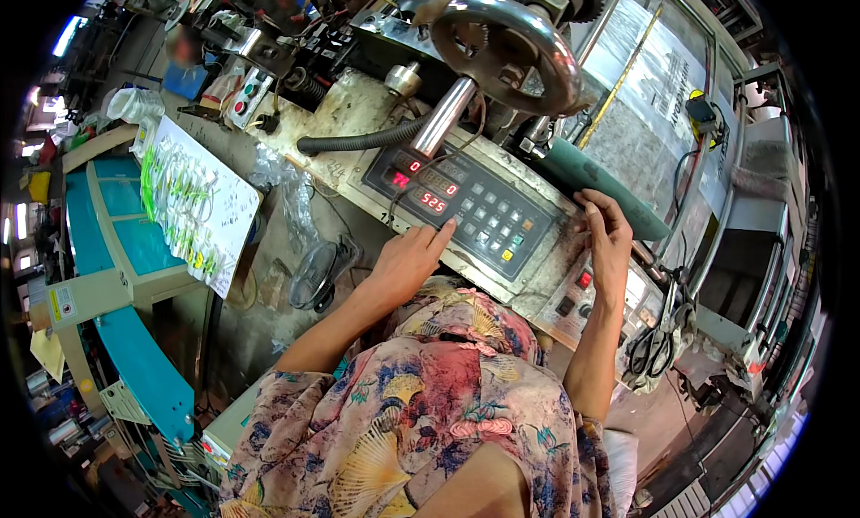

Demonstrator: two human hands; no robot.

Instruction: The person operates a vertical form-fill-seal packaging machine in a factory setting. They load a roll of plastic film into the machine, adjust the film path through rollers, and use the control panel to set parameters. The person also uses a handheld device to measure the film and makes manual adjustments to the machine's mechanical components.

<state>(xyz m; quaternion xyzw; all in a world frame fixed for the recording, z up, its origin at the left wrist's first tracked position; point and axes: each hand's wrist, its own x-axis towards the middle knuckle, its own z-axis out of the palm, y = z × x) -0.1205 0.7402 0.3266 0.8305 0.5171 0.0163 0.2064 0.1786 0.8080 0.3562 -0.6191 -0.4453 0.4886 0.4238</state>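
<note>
My left hand [410,265] is at the lower left edge of a dark control panel [528,224], its index finger stretched out to the keys beside the lit red number displays. Nothing shows in that hand. My right hand [611,240] is raised at the panel's right side, fingers loosely bent and a little apart, beside the lower edge of a curved green plate [600,185]. It appears to hold nothing; whether its fingertips touch the plate I cannot tell. Above the panel a metal handwheel [567,66] stands out from the machine.
To the left, a white board [226,215] carries rows of green-and-white strips beside a teal machine frame [143,366]. A button box [249,97] sits at the far left of the bench. Scissors [651,350] hang at the right, below a red switch [585,279]. A ribbed hose [358,142] crosses the machine front.
</note>
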